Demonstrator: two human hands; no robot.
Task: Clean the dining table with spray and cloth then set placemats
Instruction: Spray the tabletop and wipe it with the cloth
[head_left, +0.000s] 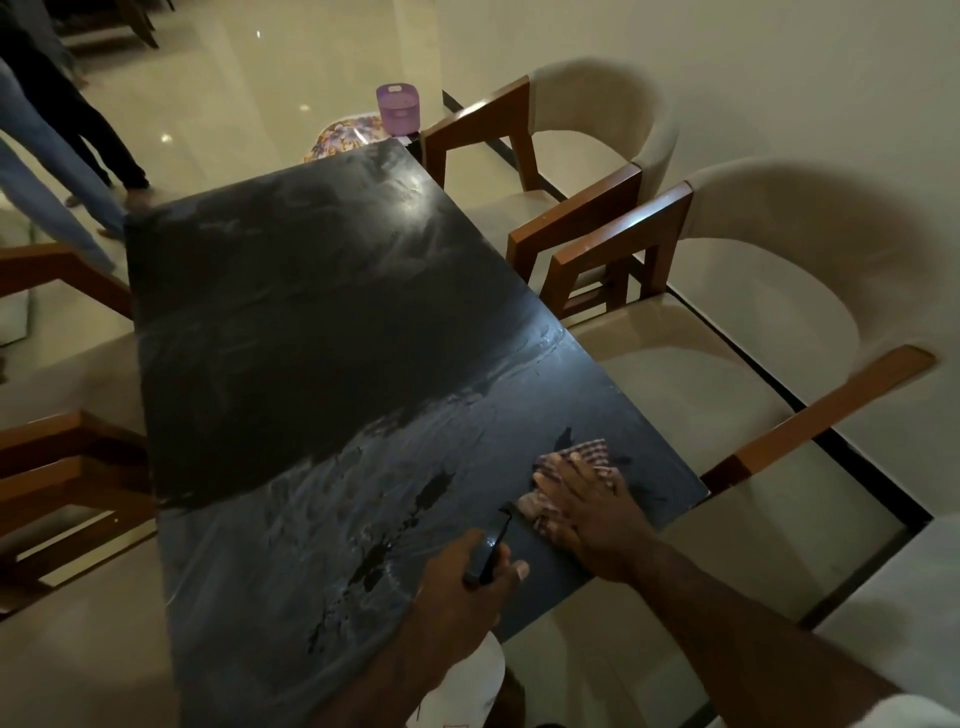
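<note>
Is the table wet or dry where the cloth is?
Wet: shiny streaks and smears cover the table around the cloth under the right hand.

Glossy cream floor (234, 78), plain wall (779, 52), cushioned wooden armchairs (727, 291) (dim light)

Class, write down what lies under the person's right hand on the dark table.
A red-and-white checked cloth, pressed by the open right hand onto the wet black tabletop; its middle is covered.

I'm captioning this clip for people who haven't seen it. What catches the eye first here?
The dark table fills the view, its near half streaked wet. Near its right edge the right hand presses flat on a checked cloth; beside it the left hand grips a spray bottle.
</note>
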